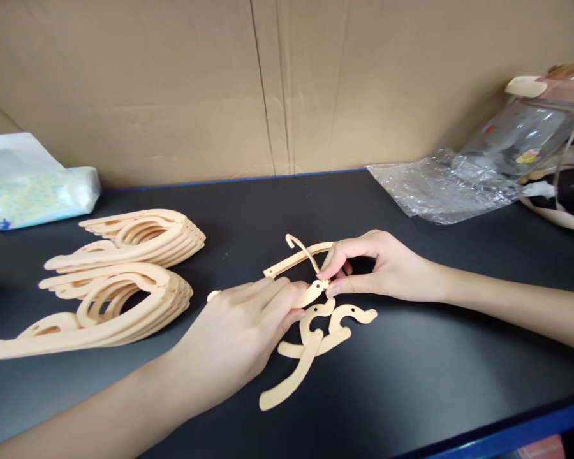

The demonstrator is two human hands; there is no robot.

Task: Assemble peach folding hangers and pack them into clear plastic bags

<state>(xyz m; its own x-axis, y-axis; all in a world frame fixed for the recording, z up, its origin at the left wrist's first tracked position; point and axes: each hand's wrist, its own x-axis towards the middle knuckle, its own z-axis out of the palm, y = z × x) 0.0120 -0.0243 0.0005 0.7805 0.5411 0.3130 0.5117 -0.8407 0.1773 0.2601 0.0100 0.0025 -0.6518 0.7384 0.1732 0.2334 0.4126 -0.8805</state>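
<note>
Left hand [239, 325] and right hand [377, 268] pinch the hanger [289, 263] at its small joint, just above the loose pieces [310, 350]; twisting unevenly could snap it.

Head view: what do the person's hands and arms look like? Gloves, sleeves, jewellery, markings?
Left hand and right hand are bare: no gloves, no rings. Left forearm and right forearm are bare to the frame edge, with no sleeves, watch, wristband or markings in view.
</note>
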